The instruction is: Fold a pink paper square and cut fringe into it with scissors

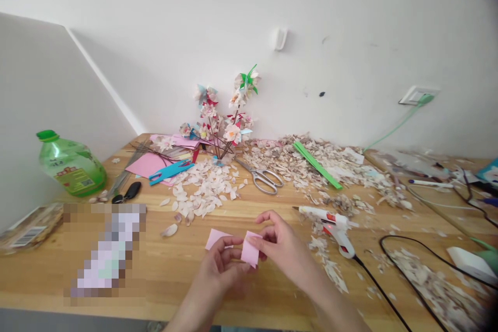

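Between my two hands, just above the front of the wooden table, is a small folded piece of pink paper [250, 250]. My right hand [278, 241] pinches its upper right side between thumb and fingers. The lower left edge is gripped by the curled fingers of my left hand [222, 265]. Behind my left fingers a second pink paper piece [216, 237] lies on the tabletop, partly covered by the hand. To the right rests a white hot glue gun [337, 228], its nozzle pointing left and a red light showing.
Scissors [266, 179] lie beyond my hands beside loose pale petals [204, 187]. Handmade flowers on stems [229, 124] stand near the wall. Green paper strips [317, 165] and a blue strip [171, 171] lie behind. A green bottle [72, 163] stands left; a black cord [383, 295] crosses the right.
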`<state>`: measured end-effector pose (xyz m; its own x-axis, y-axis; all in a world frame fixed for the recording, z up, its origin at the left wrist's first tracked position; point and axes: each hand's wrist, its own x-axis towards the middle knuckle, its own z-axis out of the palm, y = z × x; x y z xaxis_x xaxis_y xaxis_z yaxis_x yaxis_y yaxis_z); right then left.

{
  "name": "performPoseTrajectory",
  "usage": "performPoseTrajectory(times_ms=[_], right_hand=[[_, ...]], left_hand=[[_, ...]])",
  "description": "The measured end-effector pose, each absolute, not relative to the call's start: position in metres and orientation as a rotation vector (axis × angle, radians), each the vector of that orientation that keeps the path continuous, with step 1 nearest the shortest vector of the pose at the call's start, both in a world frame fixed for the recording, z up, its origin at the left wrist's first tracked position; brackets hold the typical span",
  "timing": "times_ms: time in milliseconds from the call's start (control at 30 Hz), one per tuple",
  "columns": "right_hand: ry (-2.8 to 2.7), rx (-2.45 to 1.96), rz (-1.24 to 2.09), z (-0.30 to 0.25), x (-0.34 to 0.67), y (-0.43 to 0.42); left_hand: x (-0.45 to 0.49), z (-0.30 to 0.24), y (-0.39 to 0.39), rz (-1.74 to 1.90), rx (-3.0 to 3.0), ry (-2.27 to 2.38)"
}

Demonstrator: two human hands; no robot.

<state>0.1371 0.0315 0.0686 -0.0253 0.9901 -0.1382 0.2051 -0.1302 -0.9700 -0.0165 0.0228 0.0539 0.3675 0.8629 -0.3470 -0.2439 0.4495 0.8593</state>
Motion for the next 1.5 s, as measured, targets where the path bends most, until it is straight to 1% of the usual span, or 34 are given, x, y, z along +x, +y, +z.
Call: performPoseTrajectory(times_ms=[200, 400, 733, 967, 1200, 1367, 1500], right_hand=[[-1.306, -1.43, 1.224, 0.069, 0.134, 0.029], [-1.295, -1.421, 1.205, 0.065, 0.133, 0.027], [-1.247, -1.396, 1.223, 0.06, 0.128, 0.028], [-1.221, -1.339, 1.236, 0.055, 0.127, 0.027], [-1.073, -1.182, 1.373, 0.045, 0.122, 0.024], [-1.077, -1.237, 1.289, 0.042, 0.121, 0.022], [-1.097, -1.242, 1.286, 0.044, 0.123, 0.022]], left_hand=[[-0.012, 0.058, 0.02, 0.818, 0.829, 0.947], [-0.014, 0.061, 0.015, 0.79, 0.711, 0.9], [-0.013, 0.057, 0.017, 0.837, 0.717, 0.968], [-0.014, 0.049, 0.019, 0.95, 0.804, 1.043], [-0.01, 0.039, 0.015, 1.074, 0.845, 1.128], [-0.01, 0.047, 0.015, 1.003, 0.765, 1.115], [-0.012, 0.049, 0.016, 0.929, 0.725, 1.065]])
